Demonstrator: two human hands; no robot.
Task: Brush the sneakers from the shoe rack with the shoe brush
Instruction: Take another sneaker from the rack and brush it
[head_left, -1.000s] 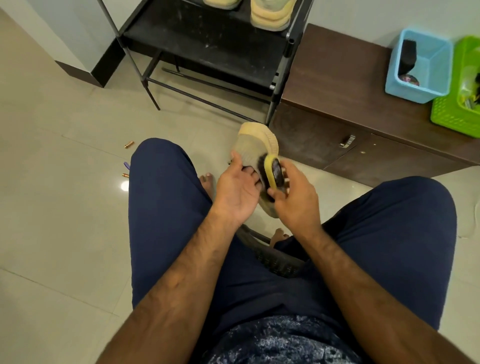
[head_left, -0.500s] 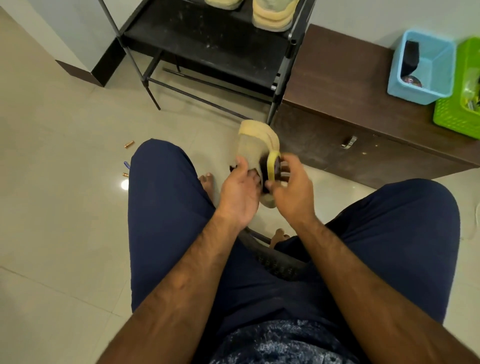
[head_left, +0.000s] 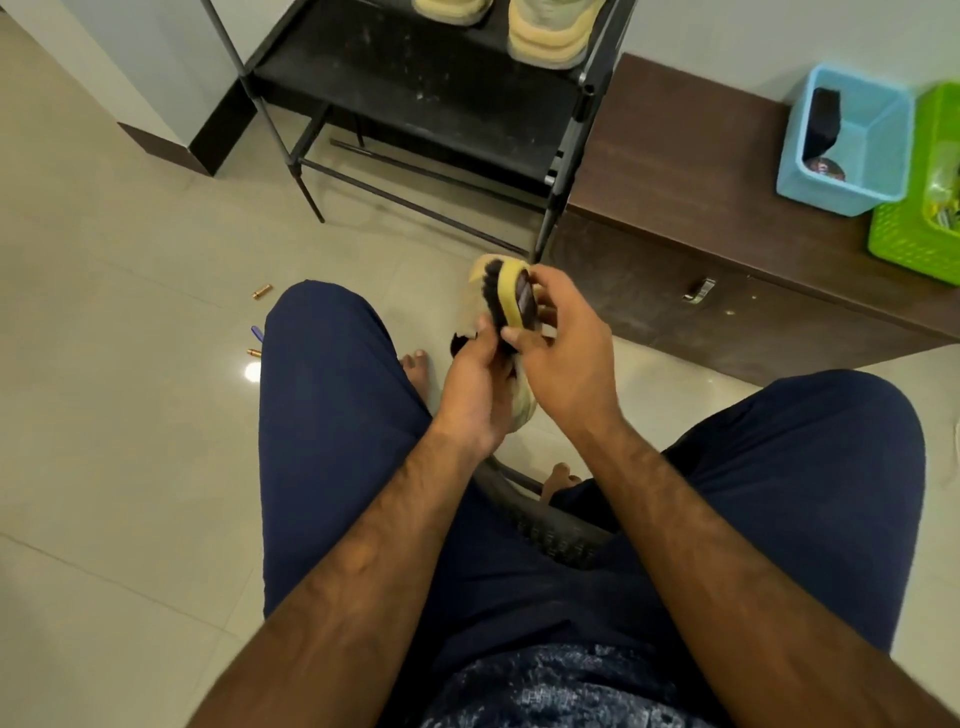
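Two hands at work, as I log them from my remote seat. Item one: sneaker (head_left: 522, 410), pale cream, held in the air between the knees, above the floor (head_left: 130, 467) and just in front of the shoe rack's near right corner; mostly hidden by the hands. Left hand (head_left: 475, 395) clenched around its lower part, I judge to steady it against the strokes. Item two: shoe brush (head_left: 511, 299), yellow-backed with dark bristles, pinched in the right hand (head_left: 563, 353) and pressed bristles-first against the sneaker's far end, so the toe or the heel, I cannot tell which, gets the scrubbing. Item three: shoe rack (head_left: 431, 98), black; two more pale sneakers sit at its far edge, one (head_left: 550, 36) by the right post, apparently awaiting their turn. Item four: brown cabinet (head_left: 691, 171) beside the rack, carrying a blue bin (head_left: 862, 150) and a green basket (head_left: 914, 234) at its right end.
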